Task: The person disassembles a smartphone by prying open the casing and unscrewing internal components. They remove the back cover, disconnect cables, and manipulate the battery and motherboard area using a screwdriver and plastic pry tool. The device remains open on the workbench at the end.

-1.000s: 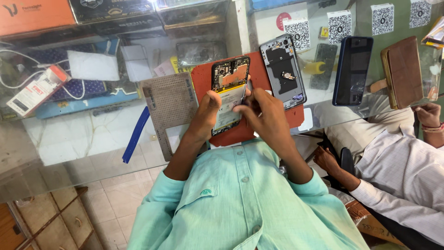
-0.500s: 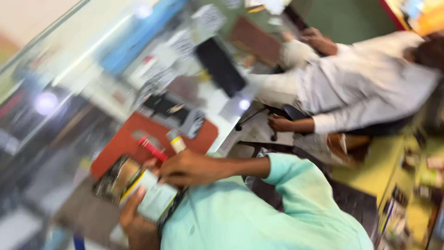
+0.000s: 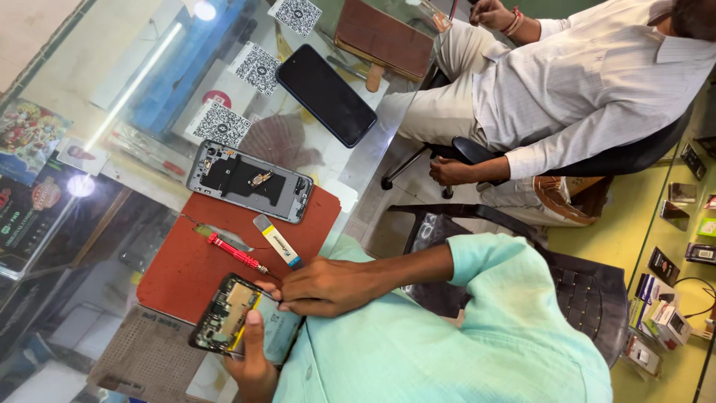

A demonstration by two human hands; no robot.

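Your left hand (image 3: 250,358) grips the opened phone (image 3: 226,313) at the red mat's (image 3: 179,269) six o'clock edge. Your right hand (image 3: 324,286) pinches closed on the phone's three o'clock rim. Bare mat lies toward nine o'clock; the red screwdriver (image 3: 237,253) sits at twelve.

I note a red screwdriver (image 3: 237,254) on the red mat (image 3: 179,269), black phone (image 3: 326,94) at twelve o'clock.

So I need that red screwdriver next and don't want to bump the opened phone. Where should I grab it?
Grip the red screwdriver by its red handle, coming from above. It lies flat on the red mat, its metal tip pointing toward the right hand and the opened phone, so the handle end is the far, free end.
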